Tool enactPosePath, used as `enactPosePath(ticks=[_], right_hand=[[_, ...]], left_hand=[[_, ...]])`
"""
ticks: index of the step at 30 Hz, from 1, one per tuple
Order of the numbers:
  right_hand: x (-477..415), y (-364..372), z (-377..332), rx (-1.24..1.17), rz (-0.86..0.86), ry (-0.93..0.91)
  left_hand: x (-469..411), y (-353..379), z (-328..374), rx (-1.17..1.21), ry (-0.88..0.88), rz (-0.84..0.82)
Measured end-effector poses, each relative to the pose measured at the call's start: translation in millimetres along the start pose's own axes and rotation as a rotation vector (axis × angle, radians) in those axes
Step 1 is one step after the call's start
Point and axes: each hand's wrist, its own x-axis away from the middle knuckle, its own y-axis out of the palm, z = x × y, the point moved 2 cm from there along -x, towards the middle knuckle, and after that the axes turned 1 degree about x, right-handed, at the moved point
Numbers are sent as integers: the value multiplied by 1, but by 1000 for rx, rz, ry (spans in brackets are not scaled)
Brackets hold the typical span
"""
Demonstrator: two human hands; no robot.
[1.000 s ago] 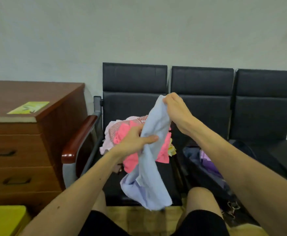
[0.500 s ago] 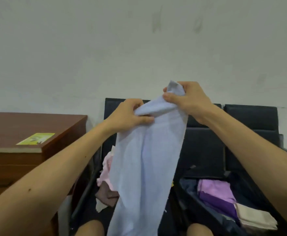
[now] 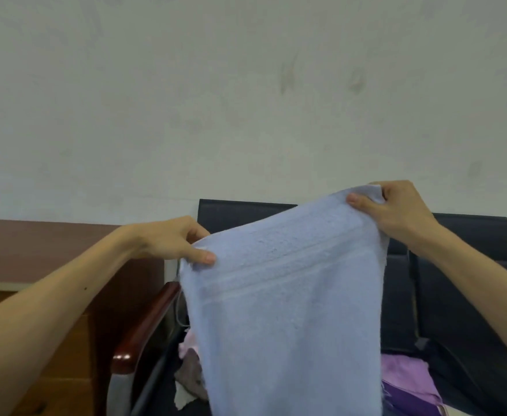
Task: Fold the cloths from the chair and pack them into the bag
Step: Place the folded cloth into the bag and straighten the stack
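Over the black chair (image 3: 246,213) the pale blue towel (image 3: 285,310) hangs spread, its long axis dropping straight down. The right hand (image 3: 396,211) pinches its top right corner, held higher; the left hand (image 3: 171,240) pinches the top left corner.

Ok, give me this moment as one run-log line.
blue towel: held up, hanging flat, not yet folded | left hand: pinches its upper left corner | right hand: pinches its upper right corner | purple cloths: low right
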Motion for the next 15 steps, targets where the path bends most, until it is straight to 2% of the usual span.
enactPosePath(ticks=[4,8,10,15], right_hand=[[6,0,18,-15,4,98],[12,6,27,-71,4,167],[14,10,30,-126,19,199],[22,23,31,-217,-20,269]], left_hand=[[-1,-7,-13,182,36,168],[-6,-8,-30,136,17,375],[-8,-3,-35,225,-15,452],[-15,17,-27,501,-32,415]])
